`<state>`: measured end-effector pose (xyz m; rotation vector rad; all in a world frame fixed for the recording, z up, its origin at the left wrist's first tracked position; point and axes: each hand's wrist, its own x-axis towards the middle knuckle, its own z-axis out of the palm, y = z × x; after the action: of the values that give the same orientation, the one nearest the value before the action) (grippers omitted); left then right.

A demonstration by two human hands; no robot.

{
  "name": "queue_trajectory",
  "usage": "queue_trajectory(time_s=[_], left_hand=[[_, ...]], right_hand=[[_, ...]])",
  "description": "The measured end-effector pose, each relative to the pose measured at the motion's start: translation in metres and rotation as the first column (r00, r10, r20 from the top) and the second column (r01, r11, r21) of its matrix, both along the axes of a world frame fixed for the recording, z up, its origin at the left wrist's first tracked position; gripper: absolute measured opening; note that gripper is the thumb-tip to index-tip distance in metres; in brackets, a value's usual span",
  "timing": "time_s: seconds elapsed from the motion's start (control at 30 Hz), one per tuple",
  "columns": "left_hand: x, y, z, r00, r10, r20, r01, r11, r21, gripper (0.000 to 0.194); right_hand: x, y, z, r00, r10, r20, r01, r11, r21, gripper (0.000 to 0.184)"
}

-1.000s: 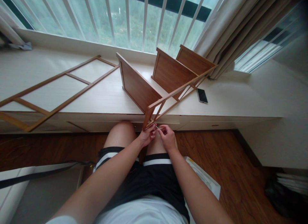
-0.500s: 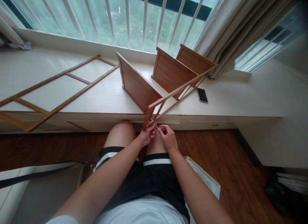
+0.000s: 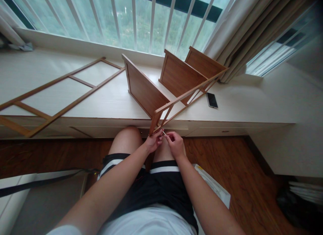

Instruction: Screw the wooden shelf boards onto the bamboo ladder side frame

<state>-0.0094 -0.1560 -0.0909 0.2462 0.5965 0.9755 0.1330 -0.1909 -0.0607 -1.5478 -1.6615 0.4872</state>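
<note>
A partly built wooden rack (image 3: 176, 90) lies on the white window ledge (image 3: 239, 110), its side frame overhanging the ledge toward my knees. My left hand (image 3: 152, 142) is closed around the lower end of that frame's leg (image 3: 154, 122). Just right of it, my right hand (image 3: 174, 144) pinches a small thin metal tool (image 3: 164, 132) whose tip points at the leg's end. Both hands hover above my bare knees. Three brown shelf panels stand upright within the rack.
A second wooden ladder-shaped side frame (image 3: 55, 97) lies flat on the ledge at left. A black phone (image 3: 212, 100) rests on the ledge right of the rack. Curtains (image 3: 247, 29) hang at the back right. White packaging (image 3: 214, 189) lies on the wood floor by my right thigh.
Almost nothing has moved. My right hand has shifted very slightly around the small metal tool at the leg's end; the left hand keeps its hold.
</note>
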Motion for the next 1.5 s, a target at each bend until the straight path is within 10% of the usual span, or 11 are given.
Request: queue_trajectory(time_s=[0.43,1.5], left_hand=[[-0.001,-0.001,0.002,0.997,-0.021,-0.068,0.025,0.999,0.048,0.037],[0.001,-0.002,0.002,1.000,-0.013,-0.002,0.013,1.000,0.012,0.036]], right_hand=[[-0.001,0.002,0.000,0.995,0.096,0.035,-0.090,0.985,-0.147,0.030],[-0.001,0.003,-0.005,0.998,-0.042,-0.048,0.040,0.998,-0.051,0.026]])
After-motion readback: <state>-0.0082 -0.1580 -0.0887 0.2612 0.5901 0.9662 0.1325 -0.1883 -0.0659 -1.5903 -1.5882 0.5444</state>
